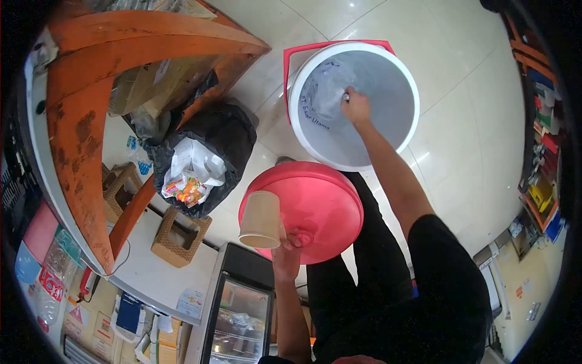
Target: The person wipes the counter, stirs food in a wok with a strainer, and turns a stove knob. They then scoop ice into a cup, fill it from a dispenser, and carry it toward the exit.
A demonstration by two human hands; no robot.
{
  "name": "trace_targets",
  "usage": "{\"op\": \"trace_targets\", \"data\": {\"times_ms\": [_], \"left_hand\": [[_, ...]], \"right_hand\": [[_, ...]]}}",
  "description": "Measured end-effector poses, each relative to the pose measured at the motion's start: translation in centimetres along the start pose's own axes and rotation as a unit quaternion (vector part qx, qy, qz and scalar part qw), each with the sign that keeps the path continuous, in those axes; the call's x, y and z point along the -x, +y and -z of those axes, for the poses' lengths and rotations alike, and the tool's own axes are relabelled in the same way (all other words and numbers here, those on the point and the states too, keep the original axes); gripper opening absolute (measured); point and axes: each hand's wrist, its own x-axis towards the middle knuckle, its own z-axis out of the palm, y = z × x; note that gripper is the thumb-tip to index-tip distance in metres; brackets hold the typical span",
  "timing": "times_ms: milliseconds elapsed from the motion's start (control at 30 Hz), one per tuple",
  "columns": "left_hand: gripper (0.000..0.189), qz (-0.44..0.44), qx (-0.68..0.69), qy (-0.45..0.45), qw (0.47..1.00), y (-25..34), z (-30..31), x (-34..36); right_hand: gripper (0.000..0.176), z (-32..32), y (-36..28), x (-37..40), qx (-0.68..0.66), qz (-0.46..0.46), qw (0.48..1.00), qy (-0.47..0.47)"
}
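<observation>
My left hand (287, 253) is closed around the base of a translucent beige cup (260, 218) and the knob of a round pink lid (321, 206), holding both before my legs. The lid's top faces me. Inside a large white bucket (394, 109) is my right hand (356, 106), its fingers closed on a slim tool whose metallic handle end (346, 97) shows; the rest is hidden. Beneath the hand, clear plastic bagging (324, 91) with what may be ice lies in the bucket. A pink carrying handle (287, 79) hangs round the bucket's far side.
A black trash bag (236, 136) with paper and wrappers stands left of the bucket, beside an orange wooden rack (85, 121). Lower left are a woven box (179, 238) on a white surface and a glass-door fridge (239, 321). Shelves with goods (542, 151) line the right.
</observation>
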Motion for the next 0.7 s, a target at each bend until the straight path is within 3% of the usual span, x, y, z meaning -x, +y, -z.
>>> {"op": "trace_targets", "data": {"times_ms": [67, 167, 267, 300, 400, 500, 533, 567, 600, 700], "left_hand": [[0.020, -0.016, -0.033, -0.003, 0.999, -0.3, 0.9, 0.0], [0.019, -0.010, -0.018, 0.006, 1.000, -0.1, 0.9, -0.1], [0.018, 0.001, 0.003, 0.028, 1.000, 0.2, 0.2, 0.0], [0.019, 0.006, 0.016, 0.045, 0.999, 0.5, 0.0, 0.2], [0.019, 0.015, 0.057, 0.101, 0.993, 1.0, -0.4, 0.9], [0.022, 0.009, 0.003, 0.033, 0.999, 0.5, 3.2, 0.6], [0.023, 0.003, -0.012, 0.009, 1.000, 0.1, 4.9, 0.2], [0.024, -0.003, -0.027, -0.012, 1.000, -0.4, 6.2, 0.0], [0.024, 0.001, -0.028, -0.021, 0.999, -0.4, 6.1, 0.1], [0.022, 0.029, -0.003, -0.031, 0.999, 0.9, 3.7, 0.3]], "right_hand": [[0.023, 2.4, -1.0, 1.8, -0.052, 0.001, 0.996, 0.079], [0.027, 5.7, -5.4, 4.5, -0.088, -0.055, 0.994, 0.019], [0.035, 2.6, -4.5, 3.4, 0.072, 0.034, 0.997, -0.012], [0.035, 2.9, -4.0, 3.2, 0.071, 0.057, 0.996, 0.020], [0.034, 9.1, -3.7, 3.2, 0.056, 0.110, 0.987, 0.107], [0.027, 19.4, -4.0, 6.5, 0.000, 0.104, 0.980, 0.168], [0.026, 21.8, -3.1, 7.0, -0.034, 0.077, 0.982, 0.168], [0.022, 24.9, -3.7, 7.9, 0.034, 0.061, 0.988, 0.139], [0.017, 26.4, -3.7, 8.6, 0.061, 0.109, 0.982, 0.142], [0.013, 27.7, -4.5, 10.4, 0.055, 0.069, 0.991, 0.102]]}}
